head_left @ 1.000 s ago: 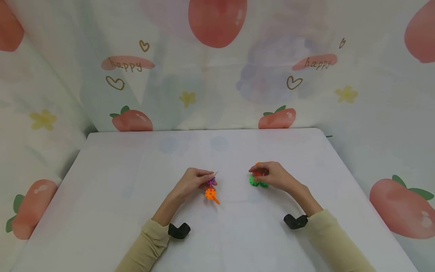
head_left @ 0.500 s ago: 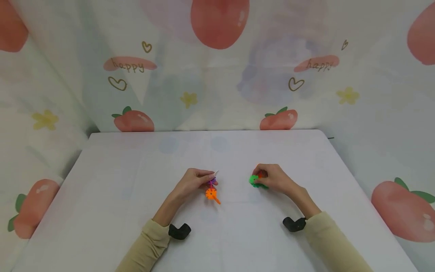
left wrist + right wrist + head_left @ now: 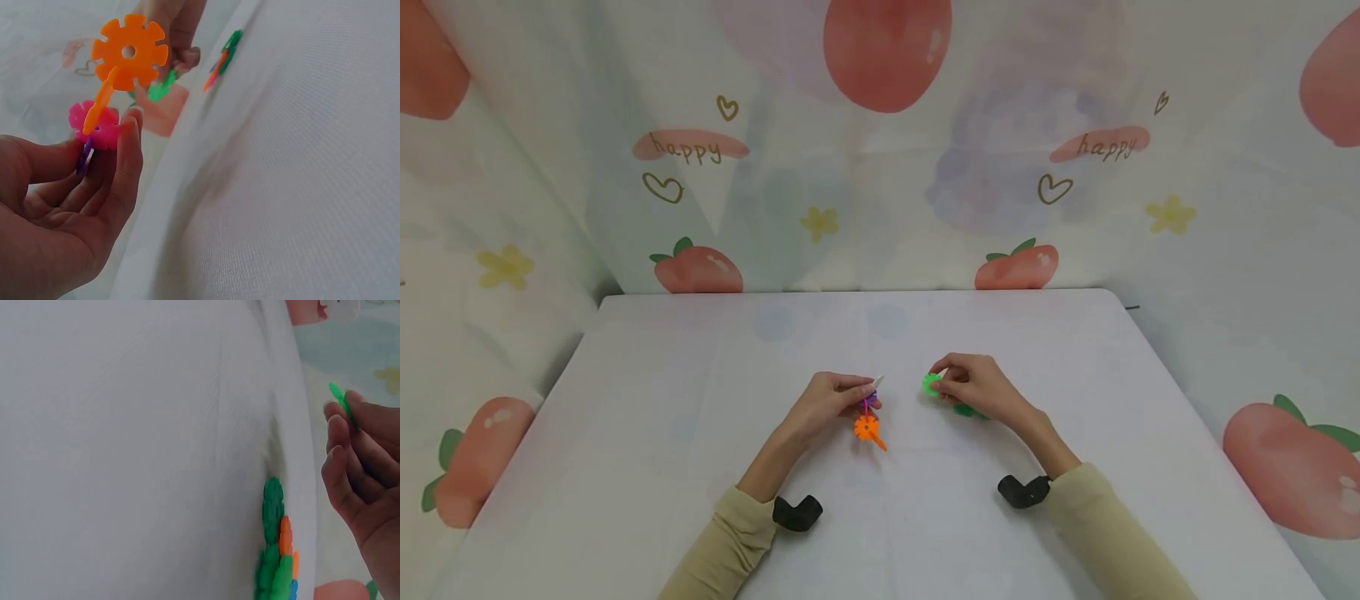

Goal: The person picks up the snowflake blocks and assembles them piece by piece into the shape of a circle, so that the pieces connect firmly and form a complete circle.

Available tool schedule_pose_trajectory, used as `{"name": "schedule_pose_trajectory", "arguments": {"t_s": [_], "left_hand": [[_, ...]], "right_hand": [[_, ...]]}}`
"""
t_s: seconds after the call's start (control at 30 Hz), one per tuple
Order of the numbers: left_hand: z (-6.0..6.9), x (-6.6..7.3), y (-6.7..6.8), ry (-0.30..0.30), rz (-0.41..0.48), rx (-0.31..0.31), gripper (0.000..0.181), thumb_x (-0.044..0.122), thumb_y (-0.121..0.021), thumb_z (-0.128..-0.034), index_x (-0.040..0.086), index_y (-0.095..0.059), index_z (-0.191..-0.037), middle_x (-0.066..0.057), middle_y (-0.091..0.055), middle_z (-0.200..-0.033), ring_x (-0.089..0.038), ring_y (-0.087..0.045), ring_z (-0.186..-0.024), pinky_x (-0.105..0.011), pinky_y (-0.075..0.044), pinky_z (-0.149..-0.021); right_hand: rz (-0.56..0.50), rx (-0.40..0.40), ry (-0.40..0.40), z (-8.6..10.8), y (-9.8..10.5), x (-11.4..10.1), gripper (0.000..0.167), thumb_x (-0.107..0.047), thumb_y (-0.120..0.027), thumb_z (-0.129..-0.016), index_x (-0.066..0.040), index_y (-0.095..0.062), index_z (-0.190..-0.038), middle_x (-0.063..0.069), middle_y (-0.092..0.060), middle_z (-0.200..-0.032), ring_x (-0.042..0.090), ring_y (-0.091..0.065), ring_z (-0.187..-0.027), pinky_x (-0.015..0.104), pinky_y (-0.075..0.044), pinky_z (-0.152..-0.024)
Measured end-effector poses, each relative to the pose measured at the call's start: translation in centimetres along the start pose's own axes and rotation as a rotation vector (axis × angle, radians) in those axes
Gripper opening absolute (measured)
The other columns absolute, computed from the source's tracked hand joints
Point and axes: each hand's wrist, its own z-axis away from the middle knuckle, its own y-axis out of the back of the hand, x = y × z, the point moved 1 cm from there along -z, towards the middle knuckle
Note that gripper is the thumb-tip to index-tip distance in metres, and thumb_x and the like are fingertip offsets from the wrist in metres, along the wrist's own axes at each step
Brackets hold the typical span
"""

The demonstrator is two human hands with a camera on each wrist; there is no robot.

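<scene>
My left hand (image 3: 831, 397) pinches a small joined chain of notched snowflake discs, held above the table. A pink disc (image 3: 107, 132), a purple disc (image 3: 85, 157) and two orange discs (image 3: 136, 44) show in the left wrist view, slotted into one another. A white tip (image 3: 877, 382) pokes out past the fingers in the head view. Between thumb and fingertips, my right hand (image 3: 985, 387) pinches a single light green snowflake disc (image 3: 338, 397), raised off the table. Beneath that hand lies a small pile of discs (image 3: 273, 509), green, orange and blue, mostly hidden in the head view.
A white cloth covers the table (image 3: 700, 467). A printed curtain (image 3: 880, 183) with balloons, fruit and hearts hangs behind and at both sides. Black wrist cameras (image 3: 797, 513) sit at both cuffs.
My right hand has picked up a light green disc from the pile and moved left with it, toward the left hand. My left hand and its chain have stayed nearly still.
</scene>
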Motion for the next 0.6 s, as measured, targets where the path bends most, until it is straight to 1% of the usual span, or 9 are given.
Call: {"name": "schedule_pose_trajectory", "arguments": {"t_s": [0.13,0.2,0.37,0.47,0.6], "left_hand": [[0.0,0.0,-0.1,-0.002,0.0,-0.003,0.035,0.016,-0.063,-0.1032,-0.006,-0.067,-0.13,-0.016,-0.079,-0.098,-0.013,-0.074,-0.079,-0.027,-0.062,-0.077],[0.0,0.0,-0.1,-0.002,0.002,-0.007,0.036,0.018,-0.064,-0.1027,-0.005,-0.068,-0.13,-0.016,-0.079,-0.098,-0.013,-0.074,-0.079,-0.027,-0.062,-0.077],[0.1,0.1,-0.2,-0.009,-0.006,-0.006,0.035,0.018,-0.064,-0.1026,-0.005,-0.069,-0.129,-0.016,-0.079,-0.097,-0.015,-0.074,-0.079,-0.028,-0.062,-0.078],[0.0,0.1,-0.2,-0.005,-0.002,-0.017,0.035,0.017,-0.064,-0.1024,-0.006,-0.069,-0.128,-0.015,-0.079,-0.095,-0.017,-0.076,-0.08,-0.029,-0.062,-0.079],[0.0,0.1,-0.2,-0.006,0.01,-0.032,0.035,0.016,-0.065,-0.1019,-0.008,-0.068,-0.127,-0.015,-0.079,-0.094,-0.019,-0.077,-0.082,-0.03,-0.063,-0.08]], "right_hand": [[-0.07,-0.016,0.029,-0.8,-0.8,-1.1,0.023,-0.018,-0.075,-0.095,-0.003,-0.071,-0.111,0.007,-0.072,-0.075,0.021,-0.067,-0.067,0.025,-0.053,-0.062],[-0.109,-0.026,0.038,-1.1,-1.2,-1.5,0.023,-0.017,-0.074,-0.096,-0.002,-0.071,-0.113,0.01,-0.073,-0.076,0.023,-0.067,-0.068,0.027,-0.055,-0.064],[-0.183,-0.05,0.048,-1.8,-1.8,-2.7,0.023,-0.015,-0.071,-0.098,-0.001,-0.072,-0.116,0.017,-0.074,-0.08,0.03,-0.068,-0.071,0.039,-0.06,-0.069],[-0.207,-0.058,0.039,-2.1,-2.1,-3.1,0.022,-0.014,-0.07,-0.099,-0.002,-0.073,-0.117,0.017,-0.075,-0.082,0.031,-0.068,-0.072,0.044,-0.06,-0.07],[-0.224,-0.07,0.027,-2.5,-2.4,-3.3,0.022,-0.012,-0.067,-0.1,-0.002,-0.073,-0.118,0.015,-0.075,-0.083,0.029,-0.067,-0.072,0.044,-0.06,-0.071]]}}
